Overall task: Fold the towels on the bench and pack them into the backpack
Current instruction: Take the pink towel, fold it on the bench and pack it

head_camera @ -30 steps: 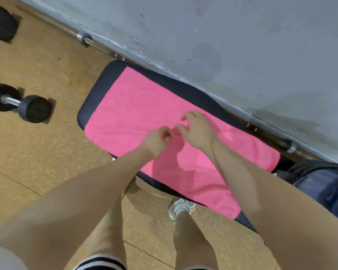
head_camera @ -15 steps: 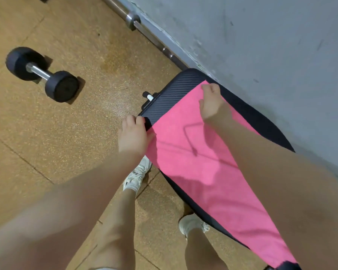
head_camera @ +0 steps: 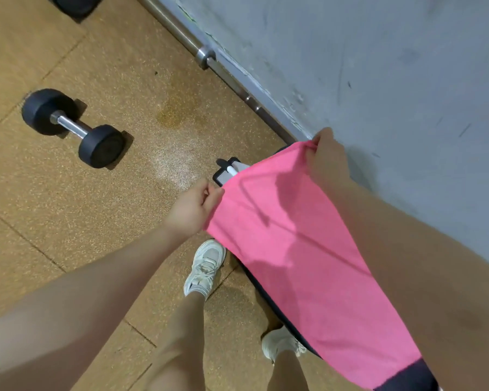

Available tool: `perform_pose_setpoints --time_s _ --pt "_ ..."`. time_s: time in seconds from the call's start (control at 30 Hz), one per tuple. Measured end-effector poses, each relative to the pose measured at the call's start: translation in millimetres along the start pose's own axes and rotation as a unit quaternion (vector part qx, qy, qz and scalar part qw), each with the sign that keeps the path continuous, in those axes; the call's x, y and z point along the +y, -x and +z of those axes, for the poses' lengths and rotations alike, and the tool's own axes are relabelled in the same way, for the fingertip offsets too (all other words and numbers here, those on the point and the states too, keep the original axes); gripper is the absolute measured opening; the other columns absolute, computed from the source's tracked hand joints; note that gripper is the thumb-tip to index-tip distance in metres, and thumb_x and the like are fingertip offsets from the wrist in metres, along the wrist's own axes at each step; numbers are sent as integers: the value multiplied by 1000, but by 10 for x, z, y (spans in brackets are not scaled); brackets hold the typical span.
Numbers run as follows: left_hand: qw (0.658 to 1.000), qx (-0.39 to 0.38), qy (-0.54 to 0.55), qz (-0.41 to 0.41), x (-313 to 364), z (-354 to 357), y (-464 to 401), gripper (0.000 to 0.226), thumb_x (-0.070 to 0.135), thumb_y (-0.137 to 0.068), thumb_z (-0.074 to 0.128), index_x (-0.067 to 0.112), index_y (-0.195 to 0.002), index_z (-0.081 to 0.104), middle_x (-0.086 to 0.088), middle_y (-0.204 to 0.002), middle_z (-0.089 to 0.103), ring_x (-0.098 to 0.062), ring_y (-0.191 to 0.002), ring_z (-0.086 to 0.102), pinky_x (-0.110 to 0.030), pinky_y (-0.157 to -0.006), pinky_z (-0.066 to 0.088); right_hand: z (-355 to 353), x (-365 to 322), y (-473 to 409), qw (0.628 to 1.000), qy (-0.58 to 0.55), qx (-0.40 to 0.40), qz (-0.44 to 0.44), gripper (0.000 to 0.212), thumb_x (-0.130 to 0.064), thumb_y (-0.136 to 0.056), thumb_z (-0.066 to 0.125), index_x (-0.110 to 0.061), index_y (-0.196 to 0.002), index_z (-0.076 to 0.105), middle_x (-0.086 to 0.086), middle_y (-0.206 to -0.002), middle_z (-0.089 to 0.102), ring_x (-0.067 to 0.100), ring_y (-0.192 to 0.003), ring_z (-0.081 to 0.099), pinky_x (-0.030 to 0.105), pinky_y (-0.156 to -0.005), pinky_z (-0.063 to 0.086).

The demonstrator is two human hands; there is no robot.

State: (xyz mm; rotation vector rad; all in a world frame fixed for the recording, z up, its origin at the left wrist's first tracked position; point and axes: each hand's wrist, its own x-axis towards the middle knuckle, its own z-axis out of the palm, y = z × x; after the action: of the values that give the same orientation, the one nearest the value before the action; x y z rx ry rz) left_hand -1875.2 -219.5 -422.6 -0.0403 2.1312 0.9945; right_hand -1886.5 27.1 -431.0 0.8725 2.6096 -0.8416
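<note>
Fingers of the left hand and right hand are pinched on the pink towel's far corners. Its long axis is run from far-left to near-right along the counter.

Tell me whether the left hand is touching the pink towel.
Touching. The head view shows the left hand pinching the near corner of the pink towel, its fingers closed on the cloth's edge.

A bright pink towel lies lengthwise along the black bench, its far end raised.
</note>
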Motion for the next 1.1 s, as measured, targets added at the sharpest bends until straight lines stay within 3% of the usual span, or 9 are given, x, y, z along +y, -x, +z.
perform_pose_setpoints --time_s 0.2,0.37,0.53,0.73,0.77,0.8,0.87,0.93,1.1 --pt "998 -62 3 -4 116 -418 -93 35 38 -79 69 10 -85 50 -2 -62 51 -16 -53 45 -27 -49 38 -125 -256 -129 977 -201 25 61 25 -2 -85 49 -13 -106 56 -9 -68 46 15 -63 50 26 -63 43" --pt "993 -74 -33 82 329 -207 220 20 33 -85 62 17 -94 52 7 -69 54 -10 -60 49 -18 -51 40 -367 -14 311 959 -265 -47 86 30 11 -75 50 -16 -62 57 4 -60 49 23 -61 52 40 -71 48" --pt "977 -114 -85 160 569 350 749 3 24 -93 52 22 -95 52 12 -60 46 3 -49 45 -10 -50 33 -673 739 927 996 -47 63 29 20 -7 -73 54 -5 -53 59 22 -56 42 20 -64 40 27 -54 25" --pt "961 -148 -83 221 864 1313 1498 5 20 -92 54 18 -89 57 14 -44 33 -6 -42 34 -13 -45 28 -1136 1757 1683 995 0 93 42 20 -13 -89 56 -3 -97 72 22 -93 69 31 -84 63 29 -72 42" --pt "961 -154 -72 218 879 1507 1604 5 18 -92 54 16 -89 58 19 -44 52 -6 -41 32 -13 -44 28 -1189 1922 1825 995 -21 93 21 20 -11 -89 54 -3 -95 72 23 -87 69 27 -73 64 23 -67 43" --pt "960 -164 -63 216 885 1710 1704 6 16 -91 55 14 -88 59 34 -81 28 -6 -41 30 -12 -44 27 -1209 2099 1944 995 -56 83 10 20 -8 -89 52 -2 -93 71 24 -81 69 19 -60 63 17 -61 44" --pt "957 -183 -58 219 843 2106 1850 8 18 -90 57 15 -83 61 16 -55 20 -5 -43 28 -15 -47 26 -1210 2467 2131 990 -132 51 17 28 -9 -85 46 0 -95 70 25 -85 70 15 -61 64 26 -69 52" --pt "952 -212 -59 212 776 2453 1959 10 19 -88 60 17 -79 63 13 -48 35 -3 -45 31 -19 -50 28 -1182 2794 2261 981 -181 45 59 43 -19 -73 40 4 -95 69 27 -93 69 34 -83 66 45 -82 52" --pt "930 -276 -129 206 613 3141 2135 20 16 -87 61 -4 -88 64 3 -57 42 -3 -48 35 -13 -50 28 -1090 3400 2405 964 -184 77 176 34 -26 -80 50 4 -68 59 21 -65 52 38 -68 57 45 -69 50"
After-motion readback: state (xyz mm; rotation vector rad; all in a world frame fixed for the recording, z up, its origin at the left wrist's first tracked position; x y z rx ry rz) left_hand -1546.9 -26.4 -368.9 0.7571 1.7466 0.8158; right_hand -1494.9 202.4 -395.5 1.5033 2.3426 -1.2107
